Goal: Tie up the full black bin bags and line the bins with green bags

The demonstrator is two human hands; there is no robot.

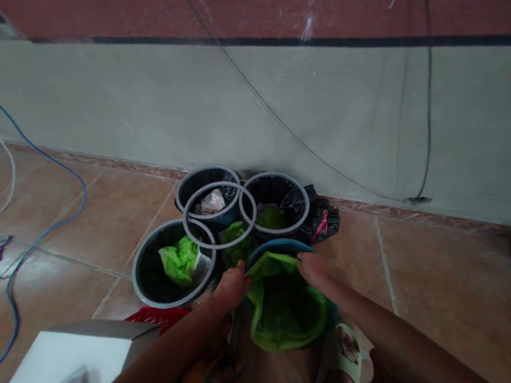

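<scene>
A green plastic bag (pixel 286 310) sits open inside a blue-rimmed bin (pixel 277 245) on the tiled floor. My left hand (pixel 231 285) grips the bag's left edge, fingers closed on the plastic. My right hand (pixel 314 268) holds the bag's far edge at the bin's rim, fingers pinched on it. Both forearms reach in from the bottom of the view.
Three black bins with grey rims (pixel 173 263) (pixel 207 189) (pixel 274 206) cluster by the wall, with a loose grey ring (pixel 219 214) on top and green bags inside. A tied black bag (pixel 323 220), blue cable (pixel 26 240), white box (pixel 78 355) and sandalled foot (pixel 345 353) lie around.
</scene>
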